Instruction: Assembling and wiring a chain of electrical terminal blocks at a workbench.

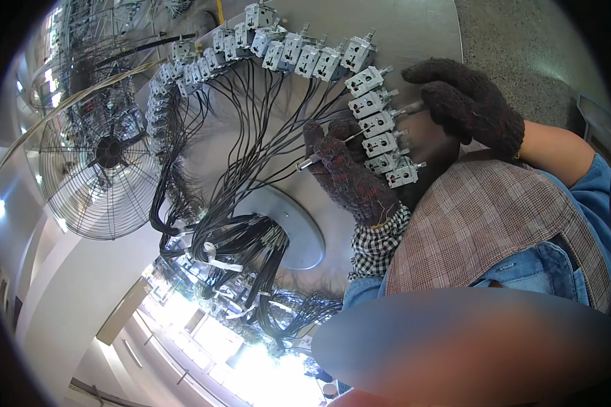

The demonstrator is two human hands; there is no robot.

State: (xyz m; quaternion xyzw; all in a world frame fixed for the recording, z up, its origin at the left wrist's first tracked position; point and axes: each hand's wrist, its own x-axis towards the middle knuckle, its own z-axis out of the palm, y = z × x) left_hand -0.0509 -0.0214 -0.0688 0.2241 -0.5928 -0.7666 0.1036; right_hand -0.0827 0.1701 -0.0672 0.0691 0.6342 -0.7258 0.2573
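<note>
Thick dark knitted gloves cover both my hands. My left hand [349, 169] is closed beside the near end of a row of pale grey terminal-like blocks [380, 144], and a short silver metal cylinder [309, 163] sticks out from its fingers. The rest of that piece is hidden by the glove. On the row's other side, my right hand [470, 105] is curled around a tool that looks like a screwdriver [411, 108]. Its grey part points at the blocks, and a thin rod in line with it shows beyond them, near my left fingers. Black cables [251, 136] run from the curved row of blocks.
The blocks stand along the edge of a round metal table [414, 27]. Cables bunch through a grey oval ring [302, 237], with white ties [220, 261] around some. A wire-caged fan [108, 152] stands at the left. Speckled floor [516, 47] lies beyond the table.
</note>
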